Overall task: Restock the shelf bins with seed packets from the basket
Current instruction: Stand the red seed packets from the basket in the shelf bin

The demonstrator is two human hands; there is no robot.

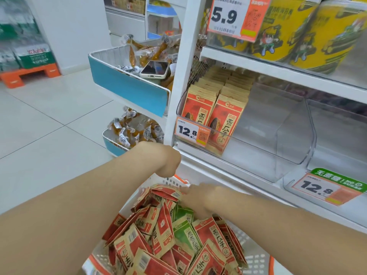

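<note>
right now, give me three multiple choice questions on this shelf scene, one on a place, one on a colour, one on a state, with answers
1. Where does the phone lie?
A. beside the yellow tubs
B. in the blue-fronted side bin
C. on the floor

2. Besides red, which colour of packet shows in the basket?
A. blue
B. green
C. purple

3. How is the clear bin just right of the stocked red packets?
A. empty
B. packed full
C. tipped over

Answers:
1 B: it rests on snack packs inside that bin.
2 B: green packets lie among the red ones.
3 A: only its bare clear walls and floor show.
</note>
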